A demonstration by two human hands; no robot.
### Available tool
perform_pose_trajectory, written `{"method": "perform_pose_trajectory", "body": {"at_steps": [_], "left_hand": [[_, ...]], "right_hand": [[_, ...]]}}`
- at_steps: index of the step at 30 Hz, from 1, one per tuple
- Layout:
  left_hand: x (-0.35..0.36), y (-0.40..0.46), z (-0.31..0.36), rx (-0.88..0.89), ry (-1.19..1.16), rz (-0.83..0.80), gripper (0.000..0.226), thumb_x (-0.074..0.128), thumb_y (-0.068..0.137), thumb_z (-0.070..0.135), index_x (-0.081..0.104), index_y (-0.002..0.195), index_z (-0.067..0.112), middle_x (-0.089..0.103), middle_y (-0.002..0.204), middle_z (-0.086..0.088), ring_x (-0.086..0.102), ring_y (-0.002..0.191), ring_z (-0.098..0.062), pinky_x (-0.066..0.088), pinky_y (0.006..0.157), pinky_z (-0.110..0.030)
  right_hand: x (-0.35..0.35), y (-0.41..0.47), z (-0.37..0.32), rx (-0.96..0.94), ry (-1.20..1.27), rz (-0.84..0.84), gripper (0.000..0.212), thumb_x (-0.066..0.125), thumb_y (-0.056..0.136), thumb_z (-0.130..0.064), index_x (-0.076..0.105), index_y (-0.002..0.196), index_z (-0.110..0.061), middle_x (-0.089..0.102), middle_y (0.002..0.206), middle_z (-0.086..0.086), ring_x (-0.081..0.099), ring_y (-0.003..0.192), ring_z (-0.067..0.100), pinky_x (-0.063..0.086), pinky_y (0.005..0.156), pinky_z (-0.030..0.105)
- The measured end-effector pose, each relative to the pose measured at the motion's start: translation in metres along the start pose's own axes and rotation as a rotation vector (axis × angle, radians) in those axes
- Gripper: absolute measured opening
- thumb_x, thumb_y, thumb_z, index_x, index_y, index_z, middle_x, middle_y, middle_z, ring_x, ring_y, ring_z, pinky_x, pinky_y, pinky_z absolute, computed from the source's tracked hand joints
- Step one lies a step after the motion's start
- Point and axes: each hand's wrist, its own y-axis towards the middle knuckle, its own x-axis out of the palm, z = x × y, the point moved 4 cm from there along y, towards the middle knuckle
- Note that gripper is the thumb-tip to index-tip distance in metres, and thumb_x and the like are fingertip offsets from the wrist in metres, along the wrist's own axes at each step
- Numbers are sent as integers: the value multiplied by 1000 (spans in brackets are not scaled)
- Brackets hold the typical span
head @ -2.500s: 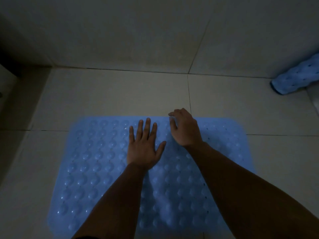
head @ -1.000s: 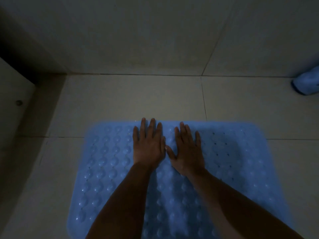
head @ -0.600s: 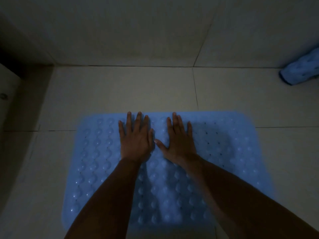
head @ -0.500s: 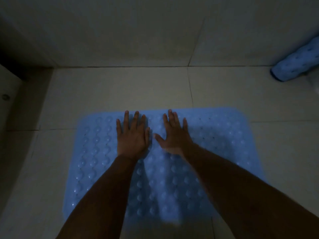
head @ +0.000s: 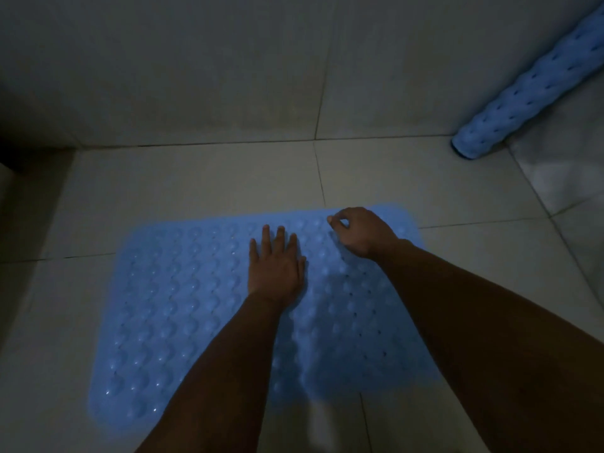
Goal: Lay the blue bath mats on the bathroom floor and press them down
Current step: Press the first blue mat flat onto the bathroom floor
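Observation:
A blue bath mat (head: 170,308) with raised bumps lies flat on the tiled bathroom floor (head: 196,181). My left hand (head: 276,266) rests palm down on the mat near its far edge, fingers straight and slightly spread. My right hand (head: 362,232) sits at the mat's far edge, to the right of the left hand. Its fingers are curled under, with the thumb against the forefinger, and no part of the mat looks lifted. A second blue bath mat (head: 523,86), rolled into a tube, leans at the far right by the wall.
A tiled wall (head: 228,76) rises just beyond the mat. A dark recess (head: 19,152) runs along the left side. Pale floor tiles (head: 490,197) lie between the flat mat and the rolled one.
My right hand has gone from flat beside the left hand to curled at the mat's far edge, further right. The left hand stays flat. The view has swung right, showing more of the rolled mat.

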Motion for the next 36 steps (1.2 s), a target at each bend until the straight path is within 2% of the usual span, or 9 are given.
{"method": "perform_pose_trajectory", "body": {"at_steps": [2,4,7,10,13,25,31,34,36], "left_hand": [[5,8,17,-15,-11,-41,67,16,108,51,8,166,18,-4,174,-10,-16,158,-36,-1,127,-59],[10,18,32,-7,-23,-47,67,17,109,50,5,165,17,-8,173,-11,-18,157,-37,-2,127,-59],[17,46,54,43,-19,-9,68,18,109,50,3,166,17,-11,173,-12,-22,156,-36,-2,127,-59],[36,66,72,40,-20,3,74,16,106,59,-1,166,18,-16,172,-11,-23,156,-34,-6,126,-60],[55,65,80,18,38,66,82,10,102,67,-5,165,17,-17,171,-14,-22,157,-33,-7,125,-62],[57,72,83,56,20,107,79,5,102,69,-9,165,22,-20,171,-13,-22,157,-28,-7,126,-60],[43,75,82,78,-18,-163,84,23,101,65,-14,164,23,-26,169,-11,-25,156,-30,-12,125,-60],[5,94,77,60,-170,-332,82,37,103,58,4,166,17,-7,173,-14,-6,160,-33,0,127,-60],[-20,99,71,21,-213,-263,70,37,105,50,20,163,15,14,171,-15,9,158,-35,13,126,-59]], "right_hand": [[-9,2,14,27,66,71,53,39,100,-63,71,101,-21,69,122,8,60,123,30,48,103,43],[-15,8,21,4,116,155,44,41,104,-55,56,72,-28,66,90,7,66,104,33,46,85,34],[-19,21,29,-57,123,257,46,42,102,-53,52,66,-26,64,78,2,67,91,30,46,76,33],[-14,35,44,-106,155,375,38,43,98,-54,57,76,-27,64,88,4,64,96,29,52,82,39],[-3,50,57,-186,90,466,44,45,99,-47,70,91,-12,68,100,10,64,103,32,55,86,43],[-10,71,63,-163,48,408,54,33,95,-48,73,104,-13,67,116,8,58,116,31,52,93,45],[-1,53,74,-102,-58,335,45,41,96,-48,70,97,-14,67,106,10,61,109,34,52,87,45],[-1,44,73,47,-128,152,45,43,101,-49,71,111,-16,67,117,14,59,118,33,50,99,46],[-5,31,66,129,-135,96,42,43,102,-48,67,121,-20,62,129,11,53,127,30,46,105,48]]}}
